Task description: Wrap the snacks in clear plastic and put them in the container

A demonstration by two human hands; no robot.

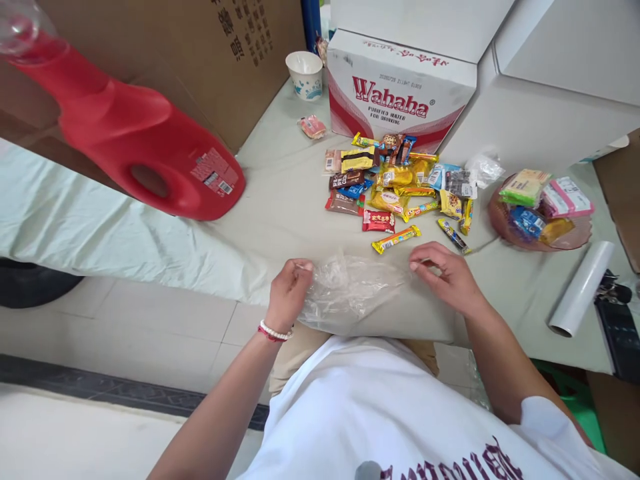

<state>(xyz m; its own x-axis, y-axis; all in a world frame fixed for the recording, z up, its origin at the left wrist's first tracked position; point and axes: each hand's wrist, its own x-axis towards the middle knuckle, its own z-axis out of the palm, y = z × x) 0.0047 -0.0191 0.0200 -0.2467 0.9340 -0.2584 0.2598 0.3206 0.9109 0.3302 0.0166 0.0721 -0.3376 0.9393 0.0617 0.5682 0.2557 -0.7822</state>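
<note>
A clear plastic bag (357, 287) is spread between my hands at the table's front edge. My left hand (291, 287) pinches the bag's left end, with a beaded bracelet on the wrist. At the bag's right end my right hand (445, 273) has thumb and fingertips pressed together at the plastic's edge. Just beyond lies a pile of wrapped snacks (395, 177), with a yellow stick-shaped snack (397, 239) and a red packet (379, 221) nearest the bag. A dark blue and yellow snack (454, 236) rests close to my right hand.
A Wahaha water carton (400, 93) stands behind the snacks, and a paper cup (305, 75) beside it. On the left is a large red jug (150, 140). A pink glass bowl (543, 237) holds packets at right, near a plastic film roll (581, 289) and a dark phone (620, 340).
</note>
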